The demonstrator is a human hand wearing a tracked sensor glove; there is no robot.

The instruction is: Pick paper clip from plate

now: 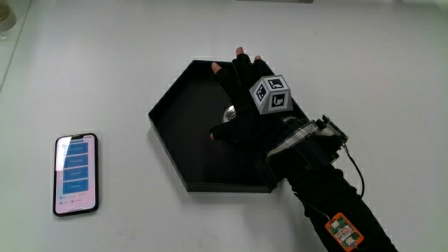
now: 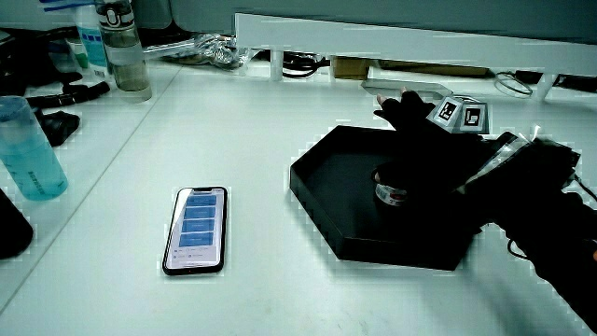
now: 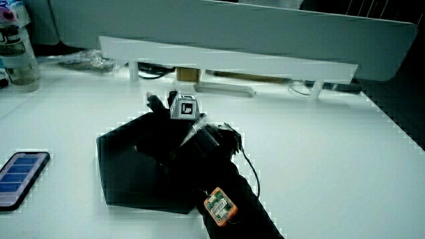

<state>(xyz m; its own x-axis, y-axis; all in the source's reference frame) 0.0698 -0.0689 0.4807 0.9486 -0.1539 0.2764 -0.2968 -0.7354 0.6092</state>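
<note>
A black six-sided plate [image 1: 170, 136] lies on the white table and shows in both side views [image 2: 336, 187] [image 3: 119, 169]. The gloved hand [image 1: 245, 115] hovers low over the plate's inside, its forearm reaching in across the rim nearest the person. Its fingers [image 1: 240, 57] are stretched out and spread toward the rim farthest from the person. A small shiny paper clip [image 1: 229, 112] peeks out from under the palm and rests on the plate floor, and in a side view it shows as a silvery piece [image 2: 390, 192] just below the hand [image 2: 420, 149]. The patterned cube [image 1: 271, 93] sits on the hand's back.
A phone [image 1: 75, 173] with a lit screen lies flat on the table beside the plate. In a side view a blue bottle [image 2: 28, 154] and a clear bottle [image 2: 121, 51] stand near the table's edge. A low white partition [image 3: 226, 56] runs along the table.
</note>
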